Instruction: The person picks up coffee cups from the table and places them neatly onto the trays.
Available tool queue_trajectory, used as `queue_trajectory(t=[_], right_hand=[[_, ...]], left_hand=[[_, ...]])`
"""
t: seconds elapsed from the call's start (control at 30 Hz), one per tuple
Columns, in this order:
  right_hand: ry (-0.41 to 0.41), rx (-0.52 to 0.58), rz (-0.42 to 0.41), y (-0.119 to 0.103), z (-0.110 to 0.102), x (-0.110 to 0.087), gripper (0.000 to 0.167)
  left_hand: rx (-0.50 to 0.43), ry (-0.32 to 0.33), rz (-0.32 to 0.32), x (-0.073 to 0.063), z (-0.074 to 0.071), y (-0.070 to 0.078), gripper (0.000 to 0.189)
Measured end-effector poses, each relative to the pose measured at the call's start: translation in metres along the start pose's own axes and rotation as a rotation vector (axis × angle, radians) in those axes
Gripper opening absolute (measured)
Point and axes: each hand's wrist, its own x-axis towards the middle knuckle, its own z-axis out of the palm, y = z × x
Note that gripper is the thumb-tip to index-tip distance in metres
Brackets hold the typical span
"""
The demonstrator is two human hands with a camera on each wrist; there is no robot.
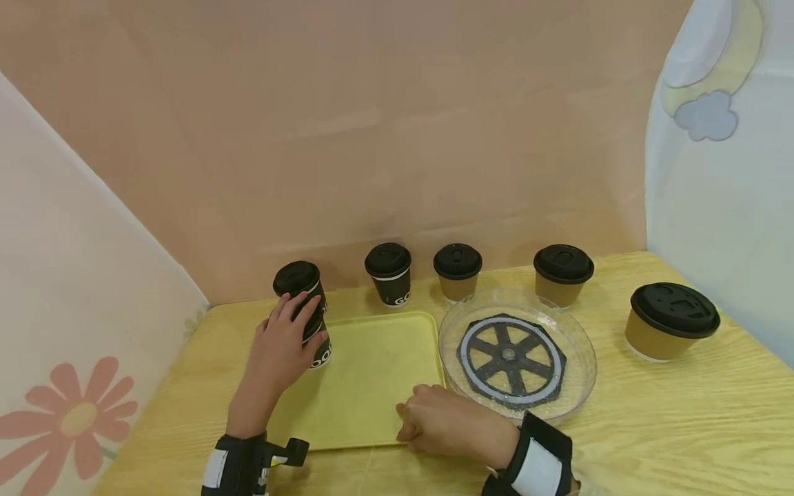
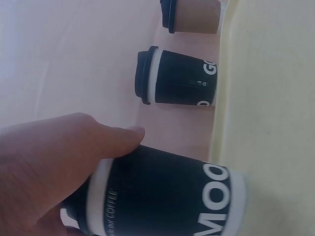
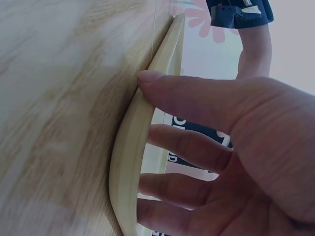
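Note:
My left hand (image 1: 282, 348) grips a black paper coffee cup (image 2: 162, 191) with white lettering, near its lid. The cup is upright at the left side of a pale yellow tray (image 1: 372, 379); whether its base touches the tray is hard to tell. Just behind it stands another black lidded cup (image 1: 296, 277), partly hidden by my fingers. At the tray's near right corner, my right hand (image 1: 449, 424) holds the rim, with the thumb (image 3: 162, 88) on the outer side and the fingers (image 3: 182, 189) on the inner side.
Behind the tray stand a black cup (image 1: 389, 275) and two small brown cups (image 1: 457, 272) (image 1: 561, 275) with black lids. A wide brown lidded cup (image 1: 670, 324) is at the right. A round clear dish (image 1: 579, 386) with a wheel-like pattern adjoins the tray's right side.

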Motion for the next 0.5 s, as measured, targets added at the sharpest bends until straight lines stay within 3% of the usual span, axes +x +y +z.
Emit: queue_trajectory(t=[0.27,0.5], right_hand=[[0.073,-0.008,-0.134,0.005,0.005,-0.001,0.017],[0.047,-0.016,-0.103,0.004,0.003,0.001,0.016]], left_hand=[[0.026,-0.028,0.044,0.001,-0.009,-0.001,0.061],[0.037,0.03,0.087,0.008,-0.014,-0.003,0.055]])
